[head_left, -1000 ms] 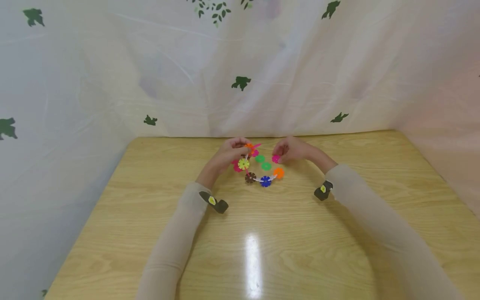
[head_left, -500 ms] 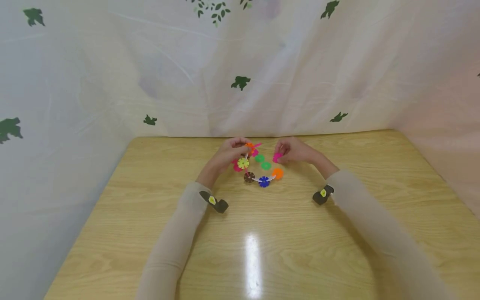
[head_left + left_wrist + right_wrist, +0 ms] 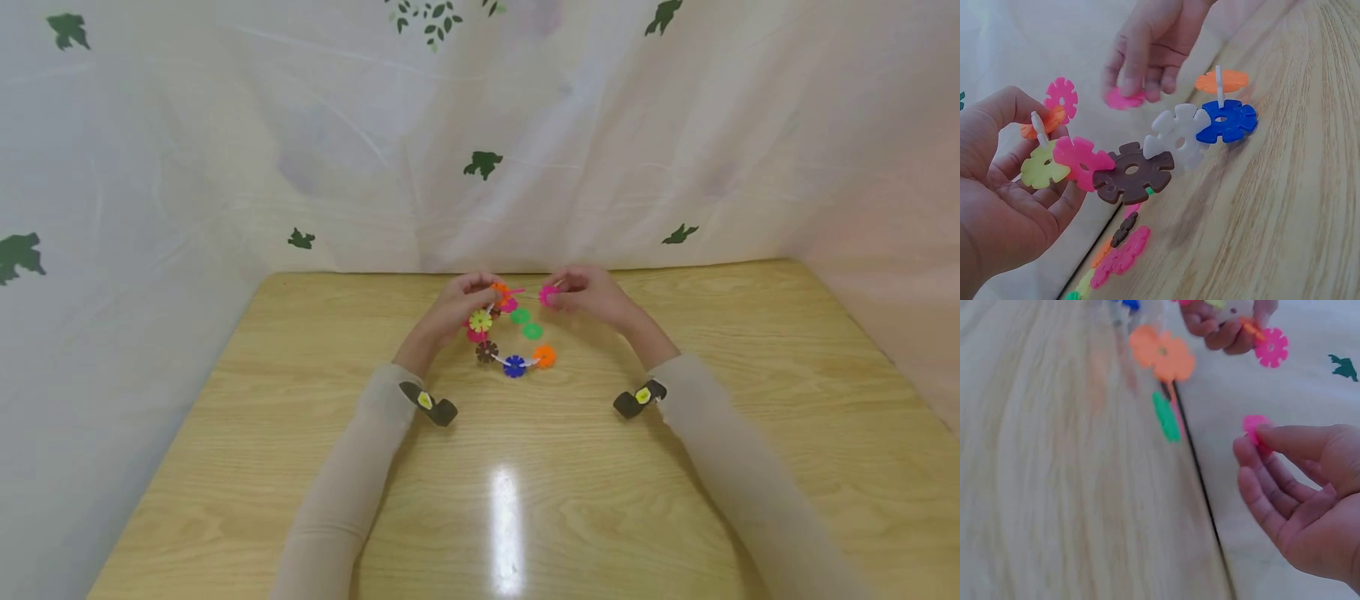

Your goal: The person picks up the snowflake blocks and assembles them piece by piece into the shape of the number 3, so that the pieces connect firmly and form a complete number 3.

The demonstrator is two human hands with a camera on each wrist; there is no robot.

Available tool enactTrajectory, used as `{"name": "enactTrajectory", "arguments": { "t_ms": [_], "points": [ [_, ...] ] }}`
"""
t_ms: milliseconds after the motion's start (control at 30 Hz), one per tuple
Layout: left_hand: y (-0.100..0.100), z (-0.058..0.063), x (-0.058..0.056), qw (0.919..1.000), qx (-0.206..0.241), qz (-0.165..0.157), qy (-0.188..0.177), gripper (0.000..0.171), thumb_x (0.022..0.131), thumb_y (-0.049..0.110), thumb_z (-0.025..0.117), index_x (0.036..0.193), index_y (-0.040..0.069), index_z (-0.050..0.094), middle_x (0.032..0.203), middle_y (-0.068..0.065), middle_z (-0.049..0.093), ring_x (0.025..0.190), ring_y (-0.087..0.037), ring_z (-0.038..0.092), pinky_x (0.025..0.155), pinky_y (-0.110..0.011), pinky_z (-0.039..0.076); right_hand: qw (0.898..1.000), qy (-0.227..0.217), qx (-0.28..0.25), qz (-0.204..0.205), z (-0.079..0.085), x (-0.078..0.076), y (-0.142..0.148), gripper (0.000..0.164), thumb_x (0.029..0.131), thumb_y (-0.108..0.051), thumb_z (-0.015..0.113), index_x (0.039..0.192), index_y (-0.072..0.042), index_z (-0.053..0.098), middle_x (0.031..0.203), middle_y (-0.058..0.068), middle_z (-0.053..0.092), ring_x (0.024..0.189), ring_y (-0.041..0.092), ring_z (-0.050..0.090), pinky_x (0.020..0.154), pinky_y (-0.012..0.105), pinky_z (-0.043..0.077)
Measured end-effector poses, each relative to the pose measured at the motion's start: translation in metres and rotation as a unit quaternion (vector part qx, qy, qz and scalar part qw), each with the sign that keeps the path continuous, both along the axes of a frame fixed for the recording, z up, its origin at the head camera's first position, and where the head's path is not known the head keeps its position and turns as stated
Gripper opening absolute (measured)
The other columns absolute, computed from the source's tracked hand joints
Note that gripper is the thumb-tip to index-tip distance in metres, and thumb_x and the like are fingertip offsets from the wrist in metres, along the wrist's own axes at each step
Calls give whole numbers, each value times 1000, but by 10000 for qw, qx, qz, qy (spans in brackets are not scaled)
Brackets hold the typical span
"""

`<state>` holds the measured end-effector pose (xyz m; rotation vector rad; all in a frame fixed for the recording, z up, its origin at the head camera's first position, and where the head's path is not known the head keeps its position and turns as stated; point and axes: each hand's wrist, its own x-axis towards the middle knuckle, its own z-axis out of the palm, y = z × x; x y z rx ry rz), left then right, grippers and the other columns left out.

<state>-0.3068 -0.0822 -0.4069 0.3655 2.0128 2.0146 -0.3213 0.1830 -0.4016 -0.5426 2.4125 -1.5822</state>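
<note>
My left hand (image 3: 453,310) holds a curved chain of slotted plastic flower discs, its fingers at the orange disc (image 3: 1054,120) near one end. A pink disc (image 3: 1061,99) stands out past that orange one. From there the chain runs through a yellow disc (image 3: 480,321), a pink disc (image 3: 1082,164), a brown disc (image 3: 1134,174), a white disc (image 3: 1179,134) and a blue disc (image 3: 1227,123) to another orange disc (image 3: 544,357). Between thumb and fingers my right hand (image 3: 594,298) pinches a separate pink disc (image 3: 1256,430), a short gap from the chain's held end.
Two green discs (image 3: 532,331) lie on the wooden table (image 3: 420,483) between the hands. More loose discs, including a pink disc (image 3: 1122,257) and a brown disc (image 3: 1125,229), lie below the chain. A pale cloth (image 3: 360,167) with green leaf shapes hangs behind the table.
My right hand has lifted its pink disc up and away from me, slightly leftward, towards the left hand. The hanging end of the chain has swung a little to the left.
</note>
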Motion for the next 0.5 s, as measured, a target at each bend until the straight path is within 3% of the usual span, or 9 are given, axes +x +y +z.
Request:
{"name": "enactTrajectory", "arguments": {
  "t_ms": [100,233,367,500],
  "points": [
    [0,1,0,10000,-2,51,47,18,97,3,59,113,0,65,90,1,63,83,-14,58,72,-21,52,9961,-148,-855,-132,4,2,-5,23,96,-7,70,115,4,64,95,4,77,87,24,76,83,44,63],
    [0,1,0,9998,-75,147,124,16,96,3,61,111,3,66,95,1,64,90,-13,58,81,-23,52,9843,-517,-1661,-295,9,7,-13,16,95,-4,70,108,0,62,91,4,79,82,20,77,89,50,60],
    [0,2,0,9997,-92,162,146,14,96,4,62,109,5,67,97,2,65,92,-12,58,85,-24,51,9765,-776,-1978,-368,12,13,-19,12,95,-1,69,104,-2,61,88,6,78,80,20,77,91,52,59],
    [0,2,0,9997,-58,177,150,14,96,4,61,108,5,67,96,3,65,90,-12,58,82,-23,51,9720,-951,-2139,-226,11,14,-21,12,95,0,67,104,-2,60,87,6,78,79,19,77,89,47,61]
  ]
}}
